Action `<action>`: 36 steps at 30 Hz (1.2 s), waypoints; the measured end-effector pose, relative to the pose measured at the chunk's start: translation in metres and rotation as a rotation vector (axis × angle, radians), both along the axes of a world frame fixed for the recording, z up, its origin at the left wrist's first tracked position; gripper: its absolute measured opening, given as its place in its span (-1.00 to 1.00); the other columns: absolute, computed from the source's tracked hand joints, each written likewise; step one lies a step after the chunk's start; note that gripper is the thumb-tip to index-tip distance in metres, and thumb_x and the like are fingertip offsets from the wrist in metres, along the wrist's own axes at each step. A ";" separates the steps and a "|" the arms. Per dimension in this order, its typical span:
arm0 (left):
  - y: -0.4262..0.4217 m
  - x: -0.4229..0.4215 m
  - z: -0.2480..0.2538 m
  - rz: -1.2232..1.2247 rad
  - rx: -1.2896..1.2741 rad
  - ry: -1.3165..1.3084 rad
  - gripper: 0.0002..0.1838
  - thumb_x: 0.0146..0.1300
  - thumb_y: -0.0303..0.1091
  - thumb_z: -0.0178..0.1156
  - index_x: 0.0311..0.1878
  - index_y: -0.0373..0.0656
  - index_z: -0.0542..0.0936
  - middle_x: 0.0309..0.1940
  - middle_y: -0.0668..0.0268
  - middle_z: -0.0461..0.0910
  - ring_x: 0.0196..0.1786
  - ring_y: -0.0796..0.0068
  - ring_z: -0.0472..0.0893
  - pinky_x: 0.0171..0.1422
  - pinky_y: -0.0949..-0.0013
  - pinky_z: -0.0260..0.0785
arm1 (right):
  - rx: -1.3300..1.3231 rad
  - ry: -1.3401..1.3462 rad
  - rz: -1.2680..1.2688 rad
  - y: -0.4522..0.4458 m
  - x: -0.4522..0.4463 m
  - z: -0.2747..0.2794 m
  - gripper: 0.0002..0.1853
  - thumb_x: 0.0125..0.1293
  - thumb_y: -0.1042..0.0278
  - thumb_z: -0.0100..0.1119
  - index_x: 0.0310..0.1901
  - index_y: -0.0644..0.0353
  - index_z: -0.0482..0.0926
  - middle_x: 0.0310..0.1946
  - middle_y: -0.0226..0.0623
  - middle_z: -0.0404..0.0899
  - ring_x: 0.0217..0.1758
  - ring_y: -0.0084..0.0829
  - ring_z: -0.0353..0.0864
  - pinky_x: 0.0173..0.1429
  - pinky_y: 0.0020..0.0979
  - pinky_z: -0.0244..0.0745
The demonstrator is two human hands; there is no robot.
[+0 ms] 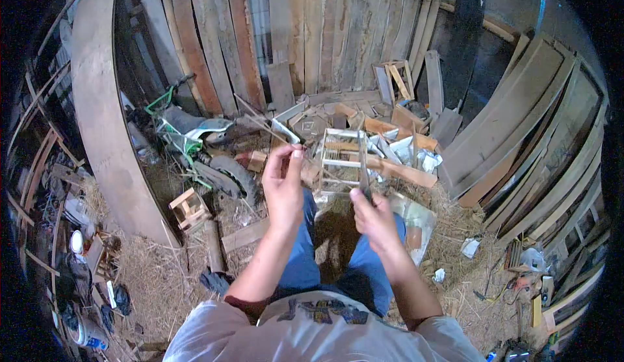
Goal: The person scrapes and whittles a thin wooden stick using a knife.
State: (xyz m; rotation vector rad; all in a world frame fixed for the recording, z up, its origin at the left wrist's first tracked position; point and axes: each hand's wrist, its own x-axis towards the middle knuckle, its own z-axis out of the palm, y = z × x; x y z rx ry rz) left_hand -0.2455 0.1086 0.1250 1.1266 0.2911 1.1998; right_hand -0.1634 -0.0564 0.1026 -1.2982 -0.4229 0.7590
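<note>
My left hand (284, 180) is raised left of centre, thumb and fingertips pinched together; whatever they hold is too small to make out. To its right, my right hand (374, 217) grips the near end of a wooden frame (342, 163) made of thin slats, around its dark right-hand bar. The frame's open lattice stands out in front of my knees, between and beyond my hands. A thin stick (260, 122) shows just above my left fingertips; whether they touch it I cannot tell.
Wood offcuts (396, 167) lie heaped ahead. A small wooden block frame (189, 210) and a green-and-white motorbike (185, 131) are at the left. Long boards (513, 115) lean at the right, and a tall panel (107, 115) stands left. Straw (153, 284) covers the ground.
</note>
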 end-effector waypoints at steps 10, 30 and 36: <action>0.005 0.014 0.003 0.120 0.152 0.017 -0.94 0.50 -0.48 0.20 -0.05 -0.23 0.58 -0.19 0.45 0.60 -0.13 0.74 0.50 -0.04 0.58 0.36 | 0.220 0.187 -0.090 0.061 0.013 0.021 -0.70 0.55 0.07 0.18 -0.18 0.16 0.59 -0.69 -0.72 0.10 -0.74 -0.76 0.02 -0.65 -0.55 -0.05; -0.006 0.011 -0.026 -0.132 -0.201 -0.050 -0.90 0.52 -0.36 0.20 -0.05 -0.18 0.61 -0.18 0.33 0.64 -0.10 0.56 0.59 0.07 0.39 0.47 | 0.382 -0.027 -0.209 0.051 0.073 0.016 -0.85 0.56 0.29 0.18 -0.11 0.18 0.63 -0.67 -0.69 0.22 -0.69 -0.77 0.08 -0.60 -0.54 -0.07; 0.006 -0.007 -0.026 -0.410 0.037 0.335 -0.89 0.47 -0.46 0.24 -0.03 -0.23 0.68 -0.21 0.27 0.72 -0.21 0.59 0.62 0.02 0.42 0.49 | 0.407 -0.138 -0.227 0.043 0.091 0.033 -0.85 0.56 0.33 0.15 -0.16 0.19 0.61 -0.65 -0.71 0.26 -0.69 -0.81 0.09 -0.58 -0.57 -0.10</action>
